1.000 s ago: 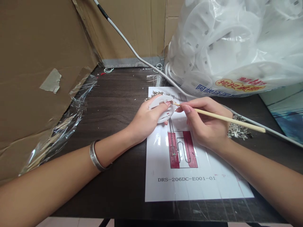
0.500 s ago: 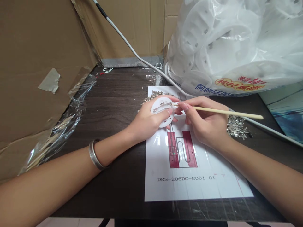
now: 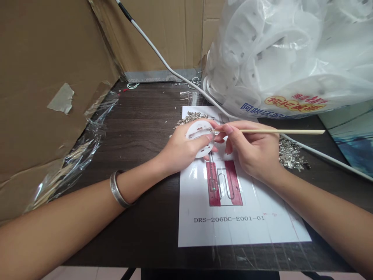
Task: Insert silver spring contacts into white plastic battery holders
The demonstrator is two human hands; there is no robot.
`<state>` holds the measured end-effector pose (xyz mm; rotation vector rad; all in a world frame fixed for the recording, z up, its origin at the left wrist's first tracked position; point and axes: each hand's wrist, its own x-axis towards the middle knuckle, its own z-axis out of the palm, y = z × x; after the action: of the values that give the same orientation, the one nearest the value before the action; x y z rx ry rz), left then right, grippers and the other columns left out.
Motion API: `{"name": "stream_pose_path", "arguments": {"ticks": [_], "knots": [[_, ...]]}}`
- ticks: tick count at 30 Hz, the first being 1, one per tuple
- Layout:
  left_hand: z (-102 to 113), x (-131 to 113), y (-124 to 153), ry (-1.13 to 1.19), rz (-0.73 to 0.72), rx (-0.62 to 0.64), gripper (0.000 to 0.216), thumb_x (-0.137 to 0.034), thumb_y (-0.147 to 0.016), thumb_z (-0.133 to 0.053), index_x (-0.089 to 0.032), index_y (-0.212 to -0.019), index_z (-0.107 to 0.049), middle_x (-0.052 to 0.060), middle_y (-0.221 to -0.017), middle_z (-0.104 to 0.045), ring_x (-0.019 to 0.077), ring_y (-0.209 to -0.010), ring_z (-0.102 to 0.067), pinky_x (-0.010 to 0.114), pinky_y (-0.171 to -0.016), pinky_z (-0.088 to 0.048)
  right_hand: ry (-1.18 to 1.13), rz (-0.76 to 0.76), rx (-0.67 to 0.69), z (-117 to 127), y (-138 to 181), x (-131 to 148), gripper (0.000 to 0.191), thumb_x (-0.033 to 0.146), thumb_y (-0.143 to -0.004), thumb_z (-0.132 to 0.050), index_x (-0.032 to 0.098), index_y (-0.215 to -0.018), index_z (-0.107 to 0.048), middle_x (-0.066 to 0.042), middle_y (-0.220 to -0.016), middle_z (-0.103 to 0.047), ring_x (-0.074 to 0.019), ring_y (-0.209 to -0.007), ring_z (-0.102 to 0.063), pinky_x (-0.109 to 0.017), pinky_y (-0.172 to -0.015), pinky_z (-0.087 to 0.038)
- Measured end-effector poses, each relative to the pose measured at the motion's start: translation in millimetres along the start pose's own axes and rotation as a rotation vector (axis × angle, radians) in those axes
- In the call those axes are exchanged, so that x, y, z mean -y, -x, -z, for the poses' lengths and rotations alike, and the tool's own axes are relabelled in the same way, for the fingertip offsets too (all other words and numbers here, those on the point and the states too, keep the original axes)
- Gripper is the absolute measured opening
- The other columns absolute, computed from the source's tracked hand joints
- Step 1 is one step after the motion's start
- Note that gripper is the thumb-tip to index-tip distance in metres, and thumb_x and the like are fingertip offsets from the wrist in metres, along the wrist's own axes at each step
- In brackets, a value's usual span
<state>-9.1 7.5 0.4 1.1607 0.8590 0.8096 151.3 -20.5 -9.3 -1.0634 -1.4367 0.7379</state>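
My left hand (image 3: pixel 182 149) is closed around a round white plastic disc (image 3: pixel 200 132), held just above the top of a white printed sheet (image 3: pixel 241 229). My right hand (image 3: pixel 253 149) pinches a thin wooden stick (image 3: pixel 279 132), whose tip meets the right edge of the disc. The stick lies nearly level and points right. A silver bangle (image 3: pixel 116 190) circles my left wrist. Small silver metal clips (image 3: pixel 194 116) lie in a pile just behind the disc.
A big clear bag of white plastic discs (image 3: pixel 285 54) fills the back right. A white cable (image 3: pixel 163 62) runs diagonally across the dark table (image 3: pixel 145 128). More metal clips (image 3: pixel 291 155) lie right of my right hand. Cardboard walls (image 3: pixel 43 77) and crumpled film (image 3: pixel 75 155) stand at left.
The free end of the stick has risen, so it now lies nearly level. My right hand has shifted slightly left toward the disc. My left hand has barely moved.
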Motion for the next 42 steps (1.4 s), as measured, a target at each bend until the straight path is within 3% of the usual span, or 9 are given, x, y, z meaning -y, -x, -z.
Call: {"name": "stream_pose_path", "arguments": {"ticks": [3,10,12,17,22,25,30,36,42], "knots": [[0.6,-0.8,-0.4,0.019,-0.001,0.005,0.017,-0.015,-0.082,-0.065,-0.013,-0.099,-0.063,0.003,-0.083,-0.067,0.0123,-0.063,-0.068,0.019,-0.047,-0.055,0.006,-0.003,0.012,1.4,-1.4,-2.4,0.013,0.019,-0.091,-0.066,0.019,-0.085,-0.078,0.001,-0.068,-0.071,-0.0085,-0.049,-0.058,-0.024,-0.043,-0.048],[0.8,-1.0,-1.6,0.035,0.0,-0.001,0.019,-0.014,-0.082,-0.064,-0.011,-0.1,-0.065,0.004,-0.079,-0.067,0.0137,-0.062,-0.069,0.02,-0.046,-0.055,0.135,0.201,-0.014,4.2,-4.9,-9.5,0.022,0.015,-0.09,-0.066,0.026,-0.074,-0.077,-0.004,-0.09,-0.074,-0.0212,-0.097,-0.07,-0.039,-0.082,-0.06],[0.5,-0.4,-1.7,0.037,0.001,-0.004,0.02,-0.014,-0.081,-0.066,-0.01,-0.1,-0.065,0.003,-0.079,-0.068,0.0136,-0.062,-0.069,0.02,-0.046,-0.056,0.086,0.173,-0.003,3.3,-4.5,-7.8,0.024,0.015,-0.091,-0.066,0.025,-0.072,-0.077,-0.004,-0.097,-0.077,-0.0206,-0.093,-0.073,-0.039,-0.079,-0.062],[0.4,0.8,-1.7,0.052,-0.026,0.0,0.022,-0.016,-0.077,-0.071,-0.01,-0.098,-0.066,0.002,-0.077,-0.066,0.0129,-0.062,-0.067,0.019,-0.044,-0.054,0.016,0.016,0.024,1.3,-2.8,0.1,0.012,0.019,-0.09,-0.069,0.024,-0.089,-0.08,-0.003,-0.089,-0.08,-0.0096,-0.044,-0.062,-0.027,-0.045,-0.056],[2.1,1.2,-1.9,0.036,-0.027,0.009,0.019,-0.018,-0.082,-0.067,-0.01,-0.1,-0.067,0.002,-0.074,-0.066,0.0127,-0.061,-0.068,0.018,-0.044,-0.053,-0.001,-0.024,0.03,1.7,-2.6,2.4,0.012,0.021,-0.09,-0.069,0.024,-0.088,-0.081,0.0,-0.079,-0.079,-0.0081,-0.038,-0.059,-0.021,-0.033,-0.047],[1.9,1.5,-2.0,0.044,-0.031,0.012,0.018,-0.018,-0.083,-0.067,-0.01,-0.099,-0.067,0.002,-0.076,-0.067,0.0121,-0.061,-0.068,0.018,-0.044,-0.053,0.027,-0.008,0.029,2.0,-1.9,2.6,0.012,0.02,-0.09,-0.069,0.024,-0.089,-0.081,0.001,-0.076,-0.078,-0.0083,-0.038,-0.058,-0.023,-0.037,-0.05],[0.3,1.3,-2.2,0.062,-0.025,0.015,0.017,-0.016,-0.081,-0.067,-0.01,-0.097,-0.066,0.004,-0.082,-0.069,0.0122,-0.061,-0.068,0.019,-0.044,-0.053,0.089,0.032,0.018,1.6,-0.3,4.1,0.015,0.018,-0.091,-0.068,0.026,-0.088,-0.08,0.001,-0.079,-0.078,-0.0117,-0.052,-0.067,-0.032,-0.07,-0.064],[-0.2,-1.4,0.5,-0.003,-0.026,0.017,0.023,-0.019,-0.083,-0.065,-0.009,-0.103,-0.068,0.003,-0.064,-0.067,0.0114,-0.056,-0.064,0.018,-0.045,-0.051,0.144,0.025,0.012,-0.1,-1.0,6.3,0.013,0.018,-0.091,-0.067,0.022,-0.087,-0.079,0.0,-0.073,-0.077,-0.0152,-0.066,-0.073,-0.03,-0.068,-0.063],[-1.1,-3.0,1.2,-0.005,-0.008,0.004,0.018,-0.019,-0.082,-0.065,-0.01,-0.098,-0.067,0.002,-0.063,-0.066,0.0125,-0.057,-0.064,0.019,-0.045,-0.05,0.083,0.008,0.037,0.8,-1.7,7.6,0.015,0.019,-0.092,-0.067,0.024,-0.085,-0.079,0.0,-0.073,-0.076,-0.0165,-0.071,-0.075,-0.028,-0.064,-0.062]]}}
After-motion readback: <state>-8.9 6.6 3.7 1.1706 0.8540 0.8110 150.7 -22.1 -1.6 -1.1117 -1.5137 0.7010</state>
